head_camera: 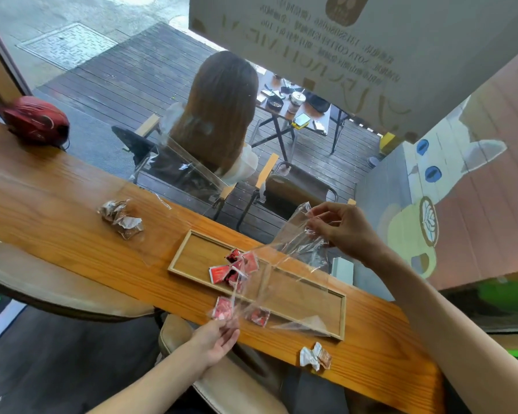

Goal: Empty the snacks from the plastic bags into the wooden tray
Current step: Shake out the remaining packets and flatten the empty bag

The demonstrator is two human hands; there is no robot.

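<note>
A long wooden tray (pixel 192 249) lies on the wooden counter. A clear plastic bag (pixel 284 258) is stretched above it. My right hand (pixel 341 228) pinches the bag's far upper end. My left hand (pixel 219 339) grips its near lower end at the counter's front edge. Several red snack packets (pixel 234 267) lie in the middle of the tray. Two more red packets (pixel 225 307) sit near the tray's front rim, seen through the plastic. Whether they are in the bag or on the counter I cannot tell.
A second clear bag with brown and white snacks (pixel 121 218) lies on the counter to the left. One white and brown wrapper (pixel 314 355) lies near the front edge at the right. A red bag (pixel 36 121) rests at the far left. A window with a seated person is beyond.
</note>
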